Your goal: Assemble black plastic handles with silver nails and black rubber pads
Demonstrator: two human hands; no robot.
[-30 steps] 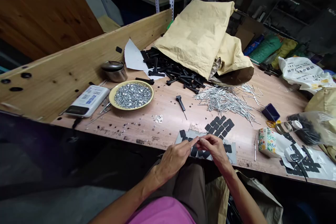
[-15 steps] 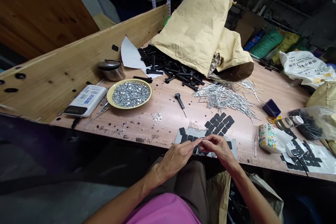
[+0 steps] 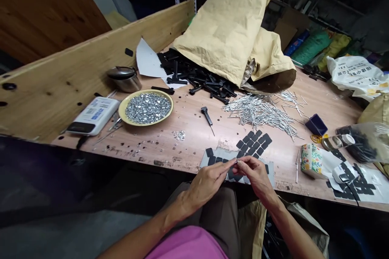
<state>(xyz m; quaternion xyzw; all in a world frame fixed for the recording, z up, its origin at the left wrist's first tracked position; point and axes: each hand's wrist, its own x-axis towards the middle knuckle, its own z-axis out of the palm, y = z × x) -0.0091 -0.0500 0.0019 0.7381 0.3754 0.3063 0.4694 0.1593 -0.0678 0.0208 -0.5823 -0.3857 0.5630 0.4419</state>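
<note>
The narrowly pinched right hand (image 3: 254, 173) holds a tiny piece (image 3: 237, 162) at the tip of the left hand (image 3: 208, 179), whose grip I cannot tell, with slanting rows of black pads (image 3: 249, 143) just beyond, nearer the right.

A workshop — scuffed workbench (image 3: 190, 145), black pads (image 3: 250, 143) in rows, heaped metal rods (image 3: 261, 114).

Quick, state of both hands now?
Left hand: fingers extended to the right's fingertips; grip cannot be told.
Right hand: closed in a fingertip pinch; anything held too small to identify.
</note>
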